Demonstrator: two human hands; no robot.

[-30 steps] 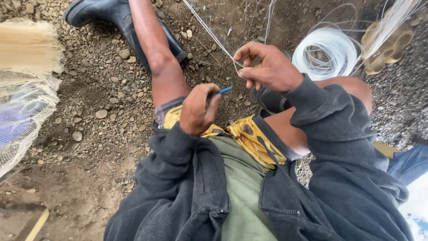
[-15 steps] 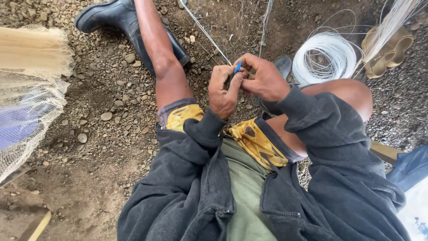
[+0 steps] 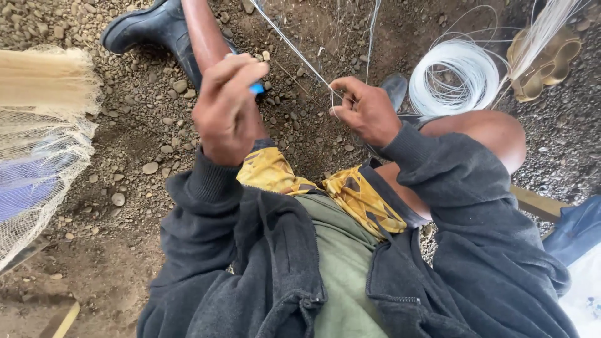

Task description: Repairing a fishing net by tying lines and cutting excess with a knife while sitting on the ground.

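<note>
My left hand [image 3: 226,109] is raised over my left knee, its fingers closed around a small blue netting needle [image 3: 256,88] whose tip shows past my fingers. My right hand [image 3: 363,109] pinches a knot of thin clear fishing net line [image 3: 294,53] that runs taut up and away from me. The two hands are apart, with the line stretched between them hard to make out. My dark jacket sleeves cover both forearms.
A coil of clear fishing line [image 3: 456,74] lies on the gravel at upper right beside a tan sandal [image 3: 546,59]. A pale heap of net [image 3: 39,156] lies at the left. My black rubber boot [image 3: 150,28] rests on stony ground [image 3: 125,144].
My left hand has pulled away from my right hand, moving left and up with the blue needle. My right hand keeps its pinch on the net line.
</note>
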